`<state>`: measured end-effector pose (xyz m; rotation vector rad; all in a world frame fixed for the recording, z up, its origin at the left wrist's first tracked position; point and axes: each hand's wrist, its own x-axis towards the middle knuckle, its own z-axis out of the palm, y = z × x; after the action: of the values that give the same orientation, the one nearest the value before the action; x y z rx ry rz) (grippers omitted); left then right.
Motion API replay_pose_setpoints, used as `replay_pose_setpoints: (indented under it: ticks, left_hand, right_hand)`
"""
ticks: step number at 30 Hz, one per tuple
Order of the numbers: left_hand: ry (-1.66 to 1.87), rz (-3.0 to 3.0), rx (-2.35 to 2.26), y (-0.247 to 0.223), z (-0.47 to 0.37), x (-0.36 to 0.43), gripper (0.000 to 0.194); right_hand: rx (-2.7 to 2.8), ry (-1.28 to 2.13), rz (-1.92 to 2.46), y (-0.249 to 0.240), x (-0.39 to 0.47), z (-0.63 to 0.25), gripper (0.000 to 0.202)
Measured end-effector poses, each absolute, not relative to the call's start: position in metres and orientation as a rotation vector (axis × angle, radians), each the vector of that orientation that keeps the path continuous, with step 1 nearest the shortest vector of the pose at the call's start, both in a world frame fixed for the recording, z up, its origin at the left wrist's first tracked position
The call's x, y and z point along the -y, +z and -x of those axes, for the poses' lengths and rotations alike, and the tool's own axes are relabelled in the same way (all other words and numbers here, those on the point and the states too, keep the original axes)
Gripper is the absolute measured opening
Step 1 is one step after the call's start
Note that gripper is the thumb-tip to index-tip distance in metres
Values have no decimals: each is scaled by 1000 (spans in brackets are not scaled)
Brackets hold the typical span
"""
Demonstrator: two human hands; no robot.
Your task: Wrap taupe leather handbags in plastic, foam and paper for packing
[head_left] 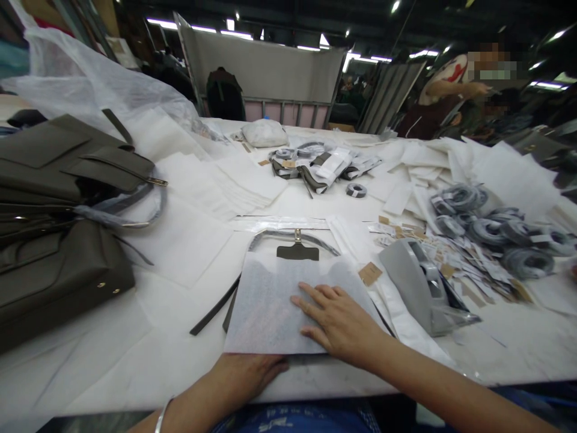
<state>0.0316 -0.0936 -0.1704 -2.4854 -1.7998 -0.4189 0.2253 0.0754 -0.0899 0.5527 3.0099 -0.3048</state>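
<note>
A thin white sheet of tissue-like paper (265,300) lies over an olive-brown handbag in front of me. The bag's flap tab (297,252) with a gold clasp, its wrapped handle (261,239) and a dark strap (215,305) stick out around the sheet. My right hand (336,319) rests flat on the sheet's right half, fingers spread. At the sheet's near edge is my left hand (252,373); its fingers are mostly hidden beneath that edge, so I cannot see whether they grip anything.
Olive-brown handbags (58,240) pile up on the left. A grey tape dispenser (412,282) stands at right, beside scattered tags (478,264) and coiled straps (500,231). Wrapped parts (324,165) lie farther back, with white sheets (211,186) around. Another person (444,90) stands beyond the table.
</note>
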Motion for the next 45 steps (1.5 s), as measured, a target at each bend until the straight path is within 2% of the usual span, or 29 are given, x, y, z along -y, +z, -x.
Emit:
replay_pose_setpoints:
  ticks: [12, 17, 21, 25, 27, 32, 35, 39, 45]
  left_hand:
    - [-440, 2477, 1786, -161, -34, 90, 37]
    - [-364, 2461, 1718, -162, -36, 96, 43]
    - [-363, 2474, 1788, -126, -50, 113, 37]
    - [-573, 2577, 1833, -71, -64, 105, 31]
    - [-674, 2539, 1858, -59, -64, 85, 33]
    - [-417, 2567, 1835, -102, -42, 42, 47]
    - [-405, 2533, 1897, -131, -34, 44, 56]
    - [-476, 2513, 1914, -138, -35, 53, 53]
    - [-636, 2463, 1931, -140, -36, 52, 46]
  right_hand:
    - [-3011, -351, -522, -110, -84, -230, 60]
    - [-3049, -356, -503, -115, -82, -232, 60]
    - [-3082, -370, -497, -119, -82, -235, 59]
    - [-3117, -367, -492, -122, -83, -236, 59]
    - [-3123, -365, -494, -124, -83, -236, 59]
    - [-3140, -402, -479, -127, -84, -239, 59]
    - [-3194, -478, -485, -129, -84, -243, 60]
    - [-3270, -585, -474, -128, -86, -248, 52]
    - [-3244, -547, -403, -126, -86, -248, 39]
